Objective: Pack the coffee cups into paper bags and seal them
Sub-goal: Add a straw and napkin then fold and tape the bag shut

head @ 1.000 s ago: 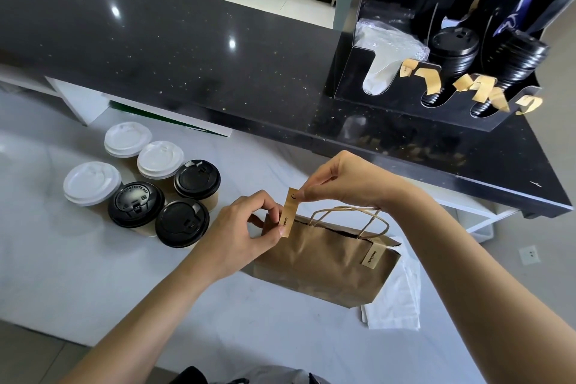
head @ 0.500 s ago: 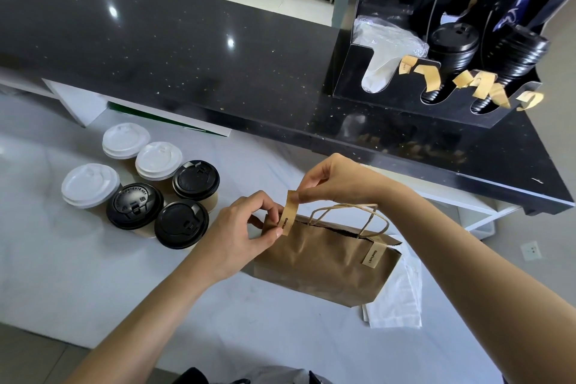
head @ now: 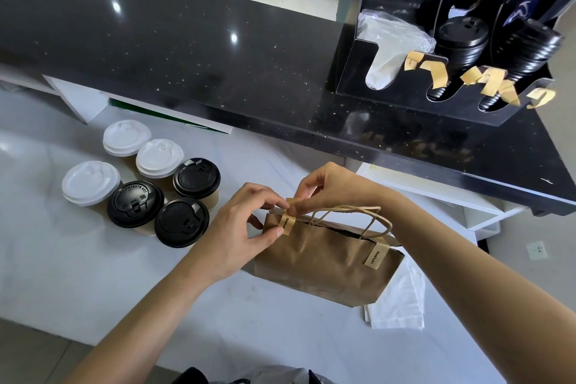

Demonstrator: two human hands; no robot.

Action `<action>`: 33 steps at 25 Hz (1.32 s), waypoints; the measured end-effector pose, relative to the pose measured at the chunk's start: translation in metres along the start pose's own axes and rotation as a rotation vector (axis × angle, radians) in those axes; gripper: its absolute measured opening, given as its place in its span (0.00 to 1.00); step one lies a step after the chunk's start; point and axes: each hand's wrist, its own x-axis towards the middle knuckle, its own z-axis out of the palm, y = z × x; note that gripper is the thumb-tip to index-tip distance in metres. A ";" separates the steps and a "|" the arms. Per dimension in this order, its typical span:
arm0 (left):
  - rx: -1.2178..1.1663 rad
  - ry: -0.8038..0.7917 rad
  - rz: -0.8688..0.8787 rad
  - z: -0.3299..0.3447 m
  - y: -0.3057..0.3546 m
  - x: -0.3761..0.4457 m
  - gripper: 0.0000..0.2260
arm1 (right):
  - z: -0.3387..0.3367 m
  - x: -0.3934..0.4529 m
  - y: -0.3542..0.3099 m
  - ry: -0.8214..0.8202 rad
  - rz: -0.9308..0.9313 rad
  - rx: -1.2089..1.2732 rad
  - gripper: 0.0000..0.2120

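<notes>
I see the bag (head: 324, 262) standing on the white table (head: 93, 290), its top edge nearly closed. My left hand (head: 240, 227) and right hand (head: 330, 188) meet at the bag's left top corner, both pinching a sticker (head: 287, 223) folded over the edge. A second sticker (head: 375, 254) sits at the bag's right corner. Left of the bag stand six cups (head: 140, 184), well apart from it.

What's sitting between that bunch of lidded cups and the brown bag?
Only the left hand, which reaches across that gap to pinch the sticker on the bag; otherwise bare white counter beside the cups, seen from the head camera.
</notes>
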 end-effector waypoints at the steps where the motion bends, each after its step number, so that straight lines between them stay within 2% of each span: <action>1: 0.007 -0.003 0.003 0.000 -0.001 0.000 0.17 | -0.001 0.000 -0.001 -0.001 0.002 -0.002 0.10; 7: 0.015 -0.001 0.009 0.001 -0.001 0.000 0.17 | 0.002 0.003 0.003 -0.008 0.036 -0.009 0.12; 10: 0.017 -0.018 0.004 0.000 0.001 -0.001 0.18 | 0.005 0.007 0.007 0.033 0.109 -0.040 0.12; 16: 0.136 -0.076 0.008 -0.001 0.002 0.001 0.14 | 0.012 0.006 0.020 0.091 0.129 0.024 0.12; 22: 0.159 -0.093 0.052 0.000 0.000 0.004 0.09 | 0.000 -0.027 0.042 0.346 0.159 0.239 0.09; 25: 0.166 -0.057 0.060 0.003 -0.005 0.004 0.13 | 0.006 -0.052 0.053 0.482 0.167 0.360 0.06; 30: 0.178 -0.008 0.101 0.007 -0.011 0.006 0.11 | 0.018 -0.088 0.062 0.735 0.158 0.478 0.08; 33: 0.181 0.008 0.110 0.010 -0.011 0.006 0.11 | 0.032 -0.108 0.065 0.802 0.136 0.552 0.09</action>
